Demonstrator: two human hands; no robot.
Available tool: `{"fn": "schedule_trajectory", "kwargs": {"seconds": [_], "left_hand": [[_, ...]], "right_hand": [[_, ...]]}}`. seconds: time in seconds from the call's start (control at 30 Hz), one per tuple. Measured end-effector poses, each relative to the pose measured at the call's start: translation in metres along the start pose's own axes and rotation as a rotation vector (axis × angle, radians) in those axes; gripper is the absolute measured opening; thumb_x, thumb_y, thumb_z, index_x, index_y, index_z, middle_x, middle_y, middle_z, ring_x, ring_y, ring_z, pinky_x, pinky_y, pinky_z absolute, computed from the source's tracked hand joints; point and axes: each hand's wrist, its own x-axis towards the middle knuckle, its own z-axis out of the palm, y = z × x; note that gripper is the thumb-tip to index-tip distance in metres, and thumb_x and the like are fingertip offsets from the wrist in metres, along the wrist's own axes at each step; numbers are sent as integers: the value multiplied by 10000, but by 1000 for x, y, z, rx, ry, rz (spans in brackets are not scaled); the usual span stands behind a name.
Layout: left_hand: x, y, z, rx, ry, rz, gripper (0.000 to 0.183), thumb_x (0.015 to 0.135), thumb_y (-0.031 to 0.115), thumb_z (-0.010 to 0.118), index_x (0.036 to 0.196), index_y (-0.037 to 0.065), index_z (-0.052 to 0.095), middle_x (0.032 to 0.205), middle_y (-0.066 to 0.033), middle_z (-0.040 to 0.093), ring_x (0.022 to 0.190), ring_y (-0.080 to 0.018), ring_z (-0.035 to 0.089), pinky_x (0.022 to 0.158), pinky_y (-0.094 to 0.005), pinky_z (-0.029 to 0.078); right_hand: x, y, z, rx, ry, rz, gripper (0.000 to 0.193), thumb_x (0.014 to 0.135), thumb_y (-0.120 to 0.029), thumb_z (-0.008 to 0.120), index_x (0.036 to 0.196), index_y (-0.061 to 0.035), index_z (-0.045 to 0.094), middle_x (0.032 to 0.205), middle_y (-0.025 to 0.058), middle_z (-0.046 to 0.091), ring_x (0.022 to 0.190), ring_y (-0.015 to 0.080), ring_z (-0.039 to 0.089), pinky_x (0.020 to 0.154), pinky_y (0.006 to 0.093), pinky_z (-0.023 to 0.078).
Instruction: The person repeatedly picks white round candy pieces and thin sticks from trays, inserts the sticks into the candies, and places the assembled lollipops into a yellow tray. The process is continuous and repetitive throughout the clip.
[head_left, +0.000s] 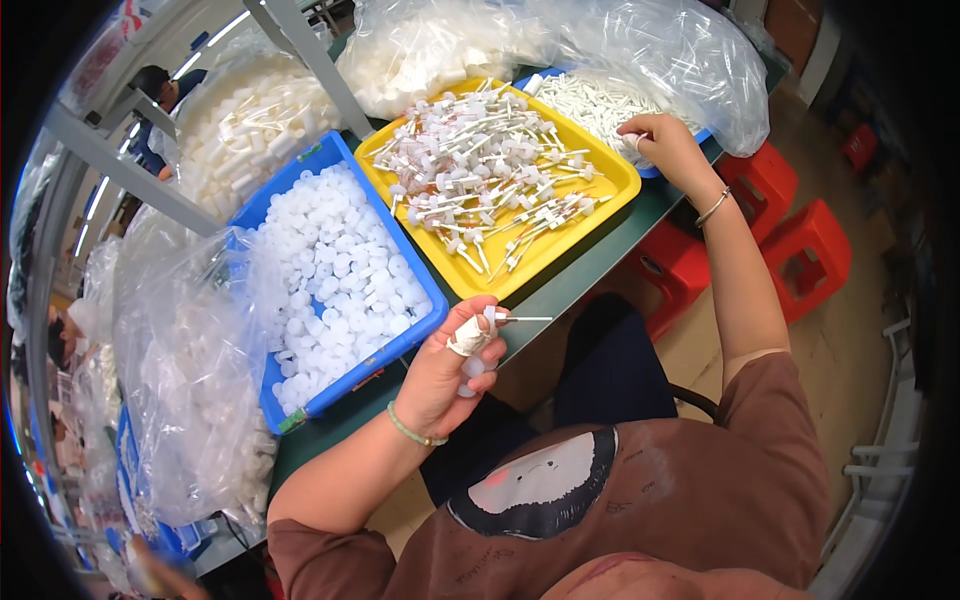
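Observation:
My left hand (440, 365) is closed in front of the trays, white tape wrapped round a finger. Between thumb and forefinger it grips a white plastic cap with a thin stem (525, 318) pointing right. Several loose white caps (470, 375) are tucked against the lower fingers. At the back right, my right hand (668, 148) reaches over a blue tray of thin white tubes (600, 105). Its fingers are pinched together, and whatever they hold is hidden. A yellow tray (540, 265) carries many caps with white stems. Left of it, a blue tray (425, 318) holds loose white caps.
Clear plastic bags of white parts (250, 120) crowd the back and left of the green table (560, 275). A grey metal post (315, 65) rises behind the trays. Red stools (810, 255) stand at the right. Another person (160, 95) is at the far left.

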Motion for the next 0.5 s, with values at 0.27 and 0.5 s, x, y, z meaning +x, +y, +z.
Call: {"fn": "schedule_trajectory", "kwargs": {"seconds": [0.27, 0.5], "left_hand": [[3, -1, 5, 24, 10, 8, 279, 916, 177, 621, 1171, 109, 532, 1058, -19, 560, 723, -63, 452, 456, -150, 332], [1, -1, 6, 77, 53, 19, 278, 919, 233, 617, 1161, 140, 516, 1044, 2, 511, 720, -61, 427, 440, -138, 334]], "right_hand": [[-2, 6, 9, 88, 155, -209, 265, 844, -33, 527, 1082, -19, 643, 1064, 113, 652, 1004, 199, 604, 900, 285, 443], [-96, -126, 11, 344, 7, -307, 212, 819, -25, 627, 1028, -5, 661, 1047, 101, 653, 932, 190, 630, 803, 288, 488]]}}
